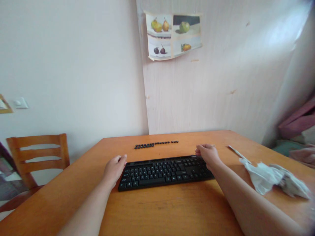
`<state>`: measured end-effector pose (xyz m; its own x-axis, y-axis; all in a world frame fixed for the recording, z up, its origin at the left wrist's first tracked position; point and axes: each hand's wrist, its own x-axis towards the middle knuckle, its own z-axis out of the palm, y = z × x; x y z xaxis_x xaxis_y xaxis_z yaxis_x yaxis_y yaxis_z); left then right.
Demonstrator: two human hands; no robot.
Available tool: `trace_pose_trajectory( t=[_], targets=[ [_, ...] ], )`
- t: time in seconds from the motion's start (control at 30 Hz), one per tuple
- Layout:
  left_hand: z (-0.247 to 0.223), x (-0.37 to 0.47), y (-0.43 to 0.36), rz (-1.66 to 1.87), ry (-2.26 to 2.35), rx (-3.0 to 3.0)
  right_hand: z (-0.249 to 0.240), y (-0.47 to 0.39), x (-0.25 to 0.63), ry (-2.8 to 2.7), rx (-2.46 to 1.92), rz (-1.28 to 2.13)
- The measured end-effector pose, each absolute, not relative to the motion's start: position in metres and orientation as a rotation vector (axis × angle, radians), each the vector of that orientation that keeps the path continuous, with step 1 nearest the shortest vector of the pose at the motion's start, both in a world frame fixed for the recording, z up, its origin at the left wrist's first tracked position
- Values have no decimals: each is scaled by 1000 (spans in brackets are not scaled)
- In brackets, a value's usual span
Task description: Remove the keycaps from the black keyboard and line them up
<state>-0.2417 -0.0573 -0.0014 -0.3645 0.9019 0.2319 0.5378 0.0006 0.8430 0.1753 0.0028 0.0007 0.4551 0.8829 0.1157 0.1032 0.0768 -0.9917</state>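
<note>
A black keyboard [162, 172] lies slightly aslant on the wooden table, with bare slots in its upper rows where keycaps are off. My left hand [115, 167] is closed at the keyboard's upper left corner, thumb on top. Over the upper right edge, my right hand [207, 154] is closed in a pinch. A thin white stick [213, 145] pokes out of it; its exact kind is too small to make out. Behind the keyboard, several loose black keycaps [144, 146] stand in rows, two deep at the left and single toward the right.
On the table's right lie a crumpled white tissue [263, 175], a greyish cloth-like bundle [292, 182] and a thin white strip [237, 152]. A wooden chair [41, 150] stands at the left. The table [159, 209] meets the wall behind. Part of another person's hand [304, 155] shows at far right.
</note>
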Motion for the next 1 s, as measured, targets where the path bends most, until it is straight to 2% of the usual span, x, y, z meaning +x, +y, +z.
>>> trace_pose_trajectory(
  t=[0.23,1.0],
  targets=[
    [2,-239,-61,1398,1762,1295,-3,6,174,-1013,-1372,779],
    [1,-244,-60,1440,1641,1286,-4,7,170,-1019,-1292,767]
  ],
)
